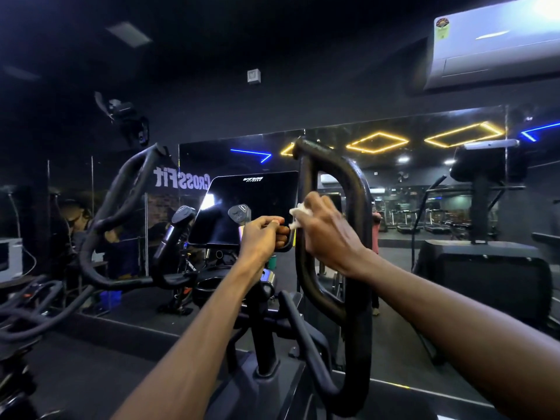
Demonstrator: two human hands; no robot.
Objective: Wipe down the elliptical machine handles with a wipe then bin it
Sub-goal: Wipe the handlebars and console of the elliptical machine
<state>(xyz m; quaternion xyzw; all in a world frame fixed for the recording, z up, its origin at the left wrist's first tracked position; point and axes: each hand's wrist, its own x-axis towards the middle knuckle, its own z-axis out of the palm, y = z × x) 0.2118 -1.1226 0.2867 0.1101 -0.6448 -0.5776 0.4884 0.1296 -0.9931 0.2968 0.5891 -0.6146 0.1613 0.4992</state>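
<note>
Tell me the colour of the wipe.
White; the wipe is bunched in the right hand, seen in the head view.

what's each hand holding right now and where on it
The right hand grips a crumpled white wipe against the right handle. The left hand grips the console's lower right corner.

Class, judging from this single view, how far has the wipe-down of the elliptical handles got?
Done: cannot tell; no handle looks visibly cleaned. In hand: the right hand holds the white wipe against the right loop handle, while the left hand is curled beside it. Left: the left handle, then binning; no bin shows.
</note>
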